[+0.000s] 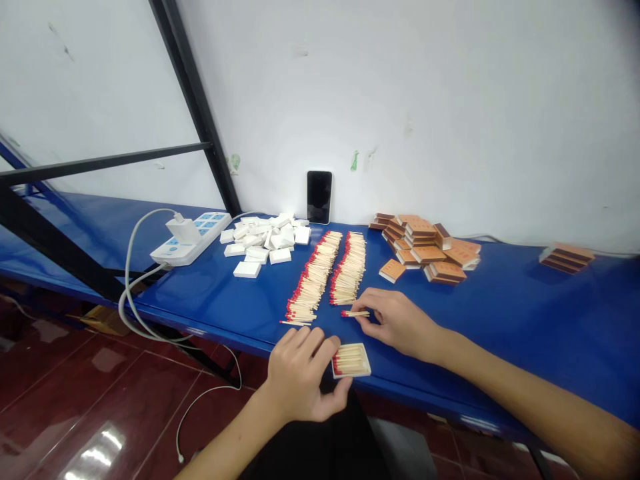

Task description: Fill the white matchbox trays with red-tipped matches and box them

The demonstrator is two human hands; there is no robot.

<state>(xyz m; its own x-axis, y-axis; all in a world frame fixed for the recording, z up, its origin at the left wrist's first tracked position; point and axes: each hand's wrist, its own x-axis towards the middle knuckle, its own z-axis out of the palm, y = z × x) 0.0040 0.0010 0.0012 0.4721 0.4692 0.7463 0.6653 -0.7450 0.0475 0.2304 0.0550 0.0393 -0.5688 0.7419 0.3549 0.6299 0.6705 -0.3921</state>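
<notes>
My left hand point(305, 377) grips a small white matchbox tray point(367, 363) between thumb and fingers at the shelf's front edge. Inside the tray lie several matches point(351, 359), red heads toward the left. My right hand point(395, 321) pinches a few matches point(359, 313) just beyond the tray, heads also pointing left. Two long rows of red-headed matches stretch back from my hands: a left row point(315, 277) and a right row point(350, 268). The right hand is close to the near end of the right row.
Behind on the left is a heap of white trays point(247, 269); a power strip point(187, 243) with a plugged charger stands beyond it. Orange-brown matchboxes point(427, 255) pile up on the right, with a separate stack point(567, 257) farther right. A phone point(319, 197) leans on the wall.
</notes>
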